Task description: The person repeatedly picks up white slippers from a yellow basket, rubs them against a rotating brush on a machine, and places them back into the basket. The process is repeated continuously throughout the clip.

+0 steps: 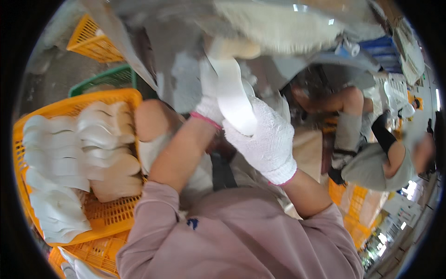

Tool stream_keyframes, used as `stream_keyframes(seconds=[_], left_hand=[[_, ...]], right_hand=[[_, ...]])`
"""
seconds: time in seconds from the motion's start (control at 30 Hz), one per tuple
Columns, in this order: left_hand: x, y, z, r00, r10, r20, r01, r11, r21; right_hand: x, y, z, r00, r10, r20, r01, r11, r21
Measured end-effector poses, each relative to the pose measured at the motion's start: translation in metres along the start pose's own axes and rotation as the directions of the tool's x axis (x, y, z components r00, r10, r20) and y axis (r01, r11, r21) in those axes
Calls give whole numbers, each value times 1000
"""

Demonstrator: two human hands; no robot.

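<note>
Between my gloved hands is a glossy white curved piece (pixel 234 97), long and shaped like a shoe sole. My right hand (pixel 265 137), in a white knit glove, is closed round its near end. Further off, my left hand (pixel 210 95), gloved too with a pink cuff edge, grips it from the left; the piece hides part of its fingers. The far end meets a blurred tan, rounded part (pixel 234 48) under the grey machine housing (pixel 179 28). What that part is I cannot make out.
At my left, a yellow crate (pixel 132 95) holds stacked white curved pieces (pixel 62 153). Beyond it are a green crate (pixel 76 89) and another yellow crate (pixel 93 46). A cream, dusty-looking mass (pixel 283 28) hangs ahead. At the right sits another person (pixel 376 162), near yellow crates (pixel 355 200).
</note>
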State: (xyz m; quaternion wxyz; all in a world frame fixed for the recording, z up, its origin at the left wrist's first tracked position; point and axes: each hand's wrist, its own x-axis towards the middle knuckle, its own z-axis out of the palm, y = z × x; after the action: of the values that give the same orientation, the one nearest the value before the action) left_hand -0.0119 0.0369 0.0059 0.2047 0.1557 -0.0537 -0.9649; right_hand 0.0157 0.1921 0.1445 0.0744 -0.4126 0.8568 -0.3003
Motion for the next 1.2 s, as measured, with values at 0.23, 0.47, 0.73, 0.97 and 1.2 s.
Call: stream_keyframes(seconds=[0.23, 0.47, 0.73, 0.97, 1.2], left_hand=[[31, 38, -3, 909, 180, 377, -415, 496, 763], [-15, 30, 18, 869, 427, 249, -448, 467, 763], [-8, 6, 13, 987, 58, -148, -9, 950, 312], [26, 30, 30, 999, 20, -36, -19, 1000, 13], [19, 5, 27, 965, 253, 75, -263, 893, 365]], right_hand=[[70, 1, 13, 964, -175, -199, 166, 984, -60], [75, 10, 40, 945, -22, -325, 29, 999, 16], [35, -13, -15, 984, -63, 167, 104, 962, -253], [97, -29, -16, 971, -115, 210, 158, 968, -197], [88, -29, -20, 968, -154, 198, 216, 913, -347]])
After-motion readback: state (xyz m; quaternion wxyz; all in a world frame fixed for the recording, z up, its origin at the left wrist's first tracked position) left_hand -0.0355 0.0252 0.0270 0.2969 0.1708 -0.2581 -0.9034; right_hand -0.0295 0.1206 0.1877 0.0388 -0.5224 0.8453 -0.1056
